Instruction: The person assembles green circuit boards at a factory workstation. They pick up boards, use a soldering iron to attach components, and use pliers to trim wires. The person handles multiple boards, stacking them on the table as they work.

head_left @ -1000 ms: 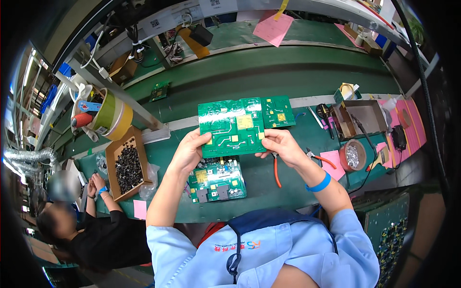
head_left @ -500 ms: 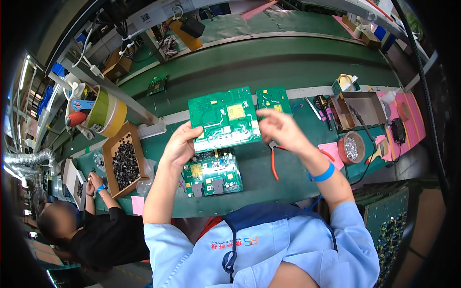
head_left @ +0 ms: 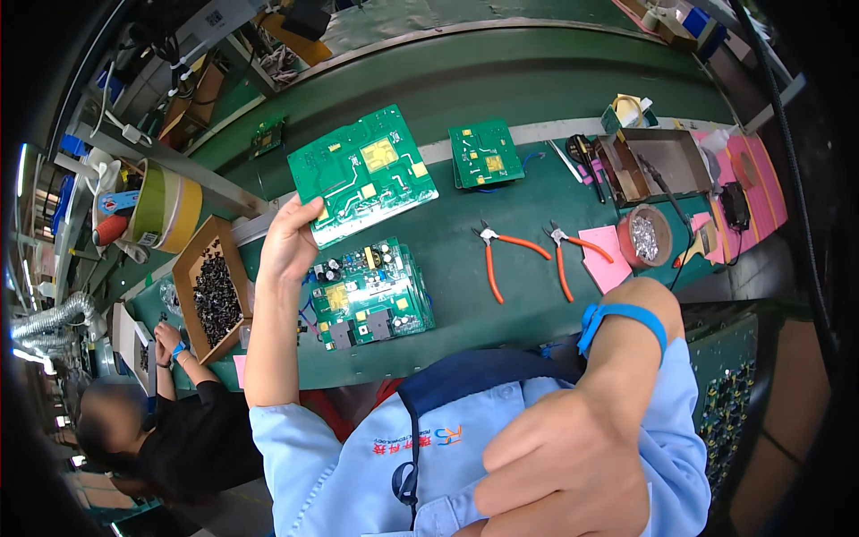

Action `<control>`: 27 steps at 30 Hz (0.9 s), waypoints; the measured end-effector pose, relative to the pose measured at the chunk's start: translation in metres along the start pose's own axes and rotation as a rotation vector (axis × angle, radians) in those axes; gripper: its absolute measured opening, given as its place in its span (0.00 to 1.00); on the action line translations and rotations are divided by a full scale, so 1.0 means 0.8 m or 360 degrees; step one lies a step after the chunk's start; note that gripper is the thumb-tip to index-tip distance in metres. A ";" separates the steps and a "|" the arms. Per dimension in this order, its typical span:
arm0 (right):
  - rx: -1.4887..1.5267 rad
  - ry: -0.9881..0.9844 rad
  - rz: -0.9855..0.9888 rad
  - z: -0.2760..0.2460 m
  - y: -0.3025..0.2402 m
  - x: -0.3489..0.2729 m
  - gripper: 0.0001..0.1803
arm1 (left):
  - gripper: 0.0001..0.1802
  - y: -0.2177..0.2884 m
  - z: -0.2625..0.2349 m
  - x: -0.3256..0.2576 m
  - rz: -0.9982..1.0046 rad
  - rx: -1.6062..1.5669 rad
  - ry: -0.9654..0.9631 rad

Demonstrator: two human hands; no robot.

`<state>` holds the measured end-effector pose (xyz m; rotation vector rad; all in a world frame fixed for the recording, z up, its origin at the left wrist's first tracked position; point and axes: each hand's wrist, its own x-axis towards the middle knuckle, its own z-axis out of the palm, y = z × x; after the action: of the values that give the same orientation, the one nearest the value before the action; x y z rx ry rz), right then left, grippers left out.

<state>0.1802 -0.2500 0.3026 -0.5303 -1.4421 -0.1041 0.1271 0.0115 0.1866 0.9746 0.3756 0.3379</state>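
Raised over the bench in my left hand (head_left: 291, 237) is a green circuit board (head_left: 344, 161), gripped at its near left corner with the thumb on top. Below it lies a stack of circuit boards (head_left: 371, 291), the top one with its components facing up. My right hand (head_left: 564, 461) is drawn back close to my chest. Its fingers are curled under, so whatever they might hold is hidden. Two orange-handled pliers, one on the left (head_left: 488, 234) and one on the right (head_left: 558, 236), lie on the green bench. A smaller stack of boards (head_left: 488, 157) sits behind them.
At left stands a cardboard box (head_left: 186, 295) of small black parts, with a yellow-green bucket (head_left: 188, 210) behind. A co-worker's hands (head_left: 167, 340) are beyond it. At right are a tub (head_left: 629, 243) of silvery bits, a pink sheet (head_left: 604, 259) and a brown tray (head_left: 658, 148).
My right hand has left the board and pulled back to my chest. My left hand has carried the board leftward and tilted it. Both pliers now show fully.
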 end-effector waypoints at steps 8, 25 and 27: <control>0.0071 -0.0298 -0.0155 -0.009 0.014 0.003 0.09 | 0.17 -0.003 -0.003 0.002 0.0006 -0.0028 -0.0023; 0.2169 -0.0424 0.1274 0.006 0.024 0.073 0.09 | 0.15 -0.006 -0.013 0.008 0.0041 -0.0001 0.0142; 0.2197 -0.0367 0.0853 0.029 0.021 0.049 0.15 | 0.17 -0.006 -0.007 0.011 0.0016 -0.0004 0.0078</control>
<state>0.1712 -0.2163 0.3366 0.2557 -1.2044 1.3216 0.1331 0.0168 0.1783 0.9673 0.4146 0.3717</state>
